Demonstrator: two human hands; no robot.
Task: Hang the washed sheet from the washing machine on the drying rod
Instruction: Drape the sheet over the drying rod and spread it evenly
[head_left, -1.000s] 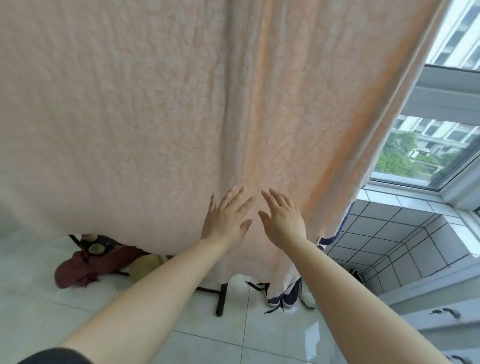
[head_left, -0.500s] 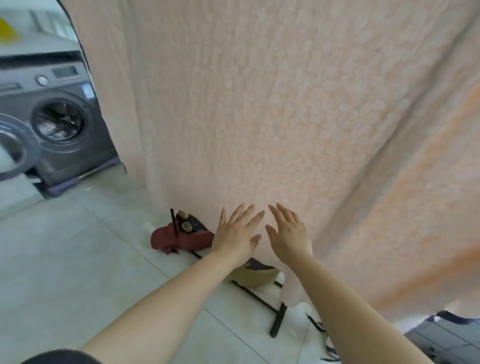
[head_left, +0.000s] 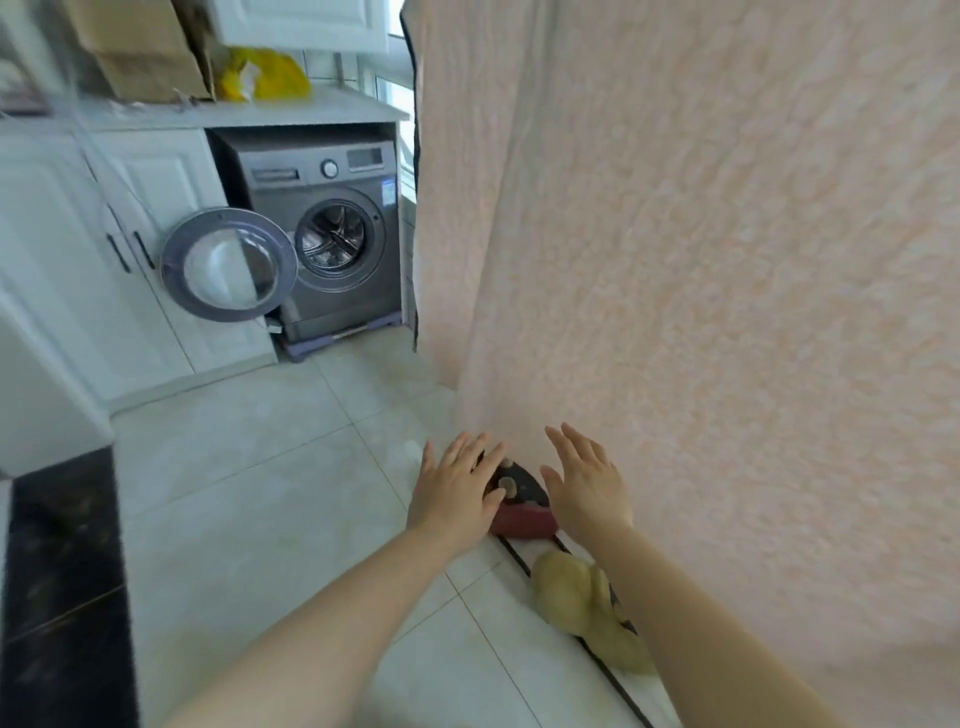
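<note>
A large pale peach sheet (head_left: 727, 260) hangs down like a curtain and fills the right half of the view; the rod above it is out of frame. My left hand (head_left: 457, 493) is flat with fingers spread, just left of the sheet's lower edge. My right hand (head_left: 587, 488) is flat and open too, against or just in front of the sheet's bottom part. Neither hand holds anything. The grey washing machine (head_left: 332, 234) stands at the back left with its round door (head_left: 228, 265) swung open and its drum empty.
The rack's black base bar (head_left: 566, 613) lies on the tiled floor under the sheet, with a dark red slipper (head_left: 522, 519) and a yellowish slipper (head_left: 576, 597) on it. White cabinets (head_left: 130, 249) line the left. A cardboard box (head_left: 140, 47) and yellow bag (head_left: 265, 75) sit on the counter.
The view has swung left along the sheet: the window went out of sight and the washing machine came in. Both hands stayed flat and open, now at the sheet's left lower edge.
</note>
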